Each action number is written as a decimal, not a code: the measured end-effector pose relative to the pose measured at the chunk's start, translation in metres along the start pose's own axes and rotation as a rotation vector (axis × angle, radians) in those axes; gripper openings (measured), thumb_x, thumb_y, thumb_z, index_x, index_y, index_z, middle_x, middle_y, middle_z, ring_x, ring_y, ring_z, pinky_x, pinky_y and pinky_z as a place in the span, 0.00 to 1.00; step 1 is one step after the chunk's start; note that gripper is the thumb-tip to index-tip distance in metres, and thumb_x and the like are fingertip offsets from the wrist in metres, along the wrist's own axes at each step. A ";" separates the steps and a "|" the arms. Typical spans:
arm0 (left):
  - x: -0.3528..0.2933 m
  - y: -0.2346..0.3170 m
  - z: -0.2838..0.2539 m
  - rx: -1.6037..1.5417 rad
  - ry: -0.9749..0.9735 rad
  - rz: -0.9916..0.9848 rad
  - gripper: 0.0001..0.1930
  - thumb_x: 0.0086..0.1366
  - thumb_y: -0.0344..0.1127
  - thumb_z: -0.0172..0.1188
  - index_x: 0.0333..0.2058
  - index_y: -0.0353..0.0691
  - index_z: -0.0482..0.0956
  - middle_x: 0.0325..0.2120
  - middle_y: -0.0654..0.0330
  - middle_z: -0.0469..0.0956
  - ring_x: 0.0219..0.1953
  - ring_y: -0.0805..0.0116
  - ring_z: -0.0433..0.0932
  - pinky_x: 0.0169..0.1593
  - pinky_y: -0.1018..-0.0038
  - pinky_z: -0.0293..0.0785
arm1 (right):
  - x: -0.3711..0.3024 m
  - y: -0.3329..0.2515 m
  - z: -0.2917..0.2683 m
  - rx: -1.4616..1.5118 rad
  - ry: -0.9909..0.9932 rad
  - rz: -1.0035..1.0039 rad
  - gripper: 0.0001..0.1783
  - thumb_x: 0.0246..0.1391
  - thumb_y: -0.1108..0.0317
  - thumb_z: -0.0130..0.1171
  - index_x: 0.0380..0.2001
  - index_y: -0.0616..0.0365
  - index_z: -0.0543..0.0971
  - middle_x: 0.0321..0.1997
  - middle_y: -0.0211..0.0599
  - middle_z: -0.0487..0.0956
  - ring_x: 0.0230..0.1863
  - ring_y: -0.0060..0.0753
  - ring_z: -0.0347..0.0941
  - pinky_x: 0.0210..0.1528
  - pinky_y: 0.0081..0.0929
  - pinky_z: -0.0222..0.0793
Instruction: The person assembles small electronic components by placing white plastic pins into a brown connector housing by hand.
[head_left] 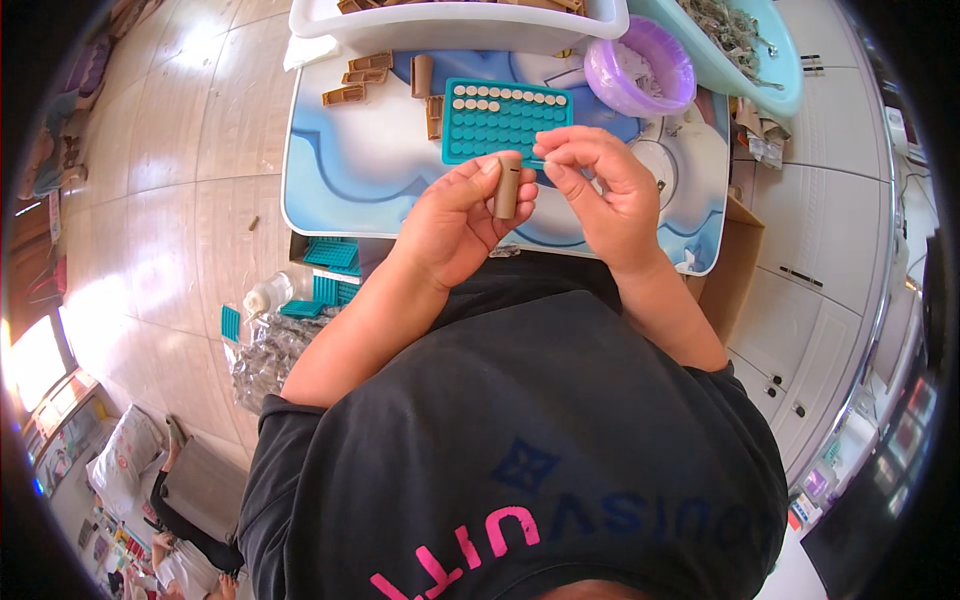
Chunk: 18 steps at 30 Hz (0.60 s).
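Observation:
A short brown cylinder (507,195) with a small dark slot near its top stands roughly upright in my left hand (445,220), between thumb and fingers. To its right, my right hand (610,200) is raised with thumb and fingertips drawn close together. Whatever may be between those fingertips is too small to make out. Just beyond both hands lies a teal tray (449,125) with rows of round recesses. White discs (510,95) fill its far row and part of the second. Another brown cylinder (421,76) and several brown hollow pieces (345,95) lie left of the tray.
A white bin (450,28) of brown pieces stands at the far edge of the table (345,190). A purple lined tub (668,100) and a turquoise basin (785,95) sit far right. Teal trays (330,252) and a plastic bag (265,365) are low on the left.

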<state>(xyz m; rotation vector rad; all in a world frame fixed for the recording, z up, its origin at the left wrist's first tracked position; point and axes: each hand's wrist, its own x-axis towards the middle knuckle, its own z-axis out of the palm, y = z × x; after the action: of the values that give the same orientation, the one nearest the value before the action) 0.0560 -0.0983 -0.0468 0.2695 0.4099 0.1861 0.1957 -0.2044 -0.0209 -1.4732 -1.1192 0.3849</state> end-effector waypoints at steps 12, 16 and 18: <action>0.000 -0.002 -0.002 0.016 -0.037 -0.004 0.17 0.67 0.36 0.46 0.49 0.30 0.67 0.38 0.55 0.76 0.40 0.66 0.77 0.48 0.71 0.73 | -0.006 -0.002 0.008 -0.077 -0.048 -0.024 0.03 0.49 0.79 0.59 0.29 0.63 0.76 0.40 0.41 0.76 0.42 0.33 0.74 0.43 0.26 0.70; -0.004 -0.002 0.002 0.010 -0.037 0.002 0.17 0.67 0.36 0.46 0.50 0.30 0.67 0.38 0.55 0.77 0.40 0.67 0.77 0.48 0.72 0.72 | -0.006 -0.004 0.008 -0.080 -0.059 -0.021 0.03 0.49 0.79 0.59 0.28 0.63 0.76 0.41 0.41 0.76 0.42 0.33 0.74 0.43 0.26 0.70; -0.002 -0.002 -0.003 0.040 -0.055 0.011 0.17 0.67 0.36 0.46 0.50 0.30 0.67 0.38 0.55 0.77 0.40 0.68 0.77 0.48 0.72 0.72 | -0.006 -0.006 0.007 -0.095 -0.059 -0.028 0.02 0.49 0.79 0.58 0.28 0.64 0.76 0.40 0.41 0.76 0.42 0.33 0.74 0.44 0.26 0.70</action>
<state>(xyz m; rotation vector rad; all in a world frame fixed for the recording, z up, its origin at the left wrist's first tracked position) 0.0532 -0.0998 -0.0493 0.3154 0.3584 0.1806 0.1851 -0.2064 -0.0199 -1.5361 -1.2185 0.3616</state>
